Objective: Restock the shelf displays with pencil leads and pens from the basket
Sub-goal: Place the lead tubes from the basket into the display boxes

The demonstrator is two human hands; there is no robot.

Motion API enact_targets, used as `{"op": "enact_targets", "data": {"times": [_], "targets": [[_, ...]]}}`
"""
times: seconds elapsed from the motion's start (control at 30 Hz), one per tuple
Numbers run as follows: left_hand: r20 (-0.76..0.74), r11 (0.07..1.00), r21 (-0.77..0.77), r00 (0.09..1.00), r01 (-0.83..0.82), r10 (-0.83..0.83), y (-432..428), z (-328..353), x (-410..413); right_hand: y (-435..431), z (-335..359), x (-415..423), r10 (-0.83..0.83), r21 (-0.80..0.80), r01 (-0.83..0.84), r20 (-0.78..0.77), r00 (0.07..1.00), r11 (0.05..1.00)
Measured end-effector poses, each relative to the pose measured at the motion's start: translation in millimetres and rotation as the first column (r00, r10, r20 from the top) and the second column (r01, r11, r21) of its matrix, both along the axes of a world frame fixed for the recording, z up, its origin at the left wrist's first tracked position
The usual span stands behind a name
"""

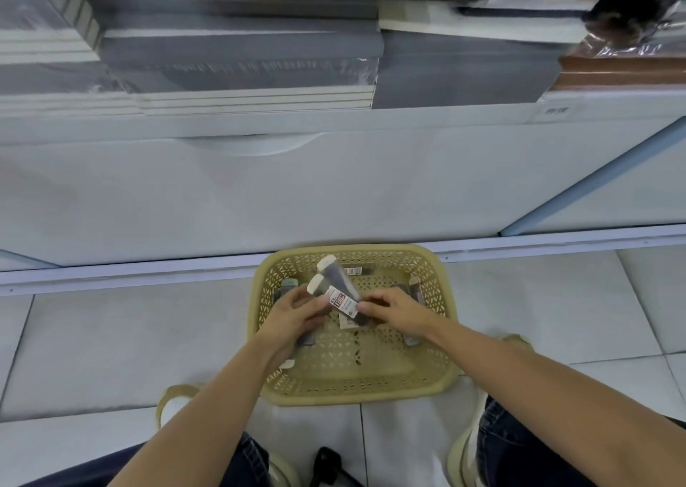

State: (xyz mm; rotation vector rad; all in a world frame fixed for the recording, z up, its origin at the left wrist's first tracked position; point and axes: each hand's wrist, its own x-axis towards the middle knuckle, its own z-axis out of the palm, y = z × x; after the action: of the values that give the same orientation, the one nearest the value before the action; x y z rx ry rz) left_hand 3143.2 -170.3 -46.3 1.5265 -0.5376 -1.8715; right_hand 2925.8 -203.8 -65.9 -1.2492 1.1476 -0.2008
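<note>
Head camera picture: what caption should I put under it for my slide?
Over a yellow basket on the floor, the left hand and right hand hold white-capped lead tubes.

Bare forearms (pixel 519 367), dark blue jeans (pixel 527 445), cream sneakers (pixel 460 453)

Both forearms reach forward and converge; left grip (pixel 297 316) curls round lead tubes (pixel 336 278), right grip (pixel 393 310) pinches their lower end.

I see stacks of grey-covered, plastic-wrapped notebooks (pixel 241 52) along the top, with a brown stack (pixel 623 74) at their right end. Below runs a plain white cabinet front (pixel 334 189), then pale glossy floor tiles (pixel 130 338) and, at the bottom edge, a small black object (pixel 326 464).
</note>
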Motion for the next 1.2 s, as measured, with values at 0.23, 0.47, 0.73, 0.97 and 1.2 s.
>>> {"op": "enact_targets", "data": {"times": [0.23, 0.47, 0.73, 0.97, 1.2], "targets": [[-0.138, 0.985, -0.011, 0.976, -0.17, 0.167, 2, -2, -14, 4, 8, 39, -0.008, 0.094, 0.005, 0.037, 0.999, 0.996], [0.059, 0.978, -0.135, 0.984, -0.16, 0.169, -23, 12, -16, -28, 36, 55, -0.149, -0.282, 0.099, -0.162, 0.976, 0.954], [0.133, 0.998, -0.041, 0.99, 0.043, -0.037, -45, 38, -10, -71, 55, 50, 0.076, -0.074, -0.094, -0.219, 0.973, 0.993], [0.064, 0.993, -0.027, 0.992, 0.112, -0.11, -58, 48, -16, -75, 57, 32, -0.068, -0.087, 0.062, -0.068, 0.995, 0.994], [0.084, 0.995, -0.036, 0.992, 0.098, -0.094, -51, 45, -30, -63, 49, 27, -0.346, 0.05, 0.343, 0.061, 0.936, 0.938]]}}
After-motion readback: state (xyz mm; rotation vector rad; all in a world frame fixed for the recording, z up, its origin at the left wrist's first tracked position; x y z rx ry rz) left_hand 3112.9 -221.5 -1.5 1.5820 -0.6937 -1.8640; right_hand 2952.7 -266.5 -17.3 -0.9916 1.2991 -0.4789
